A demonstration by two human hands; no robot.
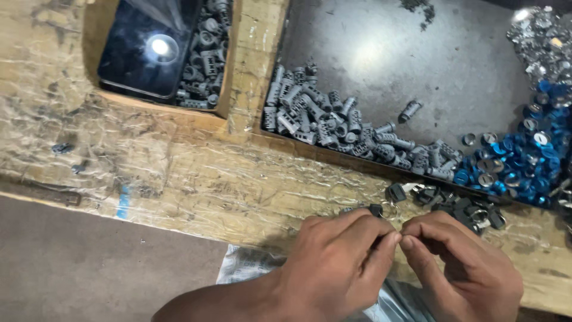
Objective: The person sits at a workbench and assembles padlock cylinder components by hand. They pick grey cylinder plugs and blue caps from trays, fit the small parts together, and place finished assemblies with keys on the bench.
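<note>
My left hand [339, 262] and my right hand [468, 268] meet fingertip to fingertip at the lower middle, over a worn wooden bench edge [196, 179]. Between the fingertips they pinch a small black part with a thin metal ring [381, 210], mostly hidden by the fingers. Just beyond the hands lies a heap of small black parts and keys [459, 206].
A grey metal tray [381, 48] holds a pile of grey metal cylinders [333, 122], blue round caps [524, 158] and shiny silver bits [539, 39]. A wooden box at upper left holds a dark phone [146, 48] on more cylinders. A plastic bag [250, 262] lies under my wrists.
</note>
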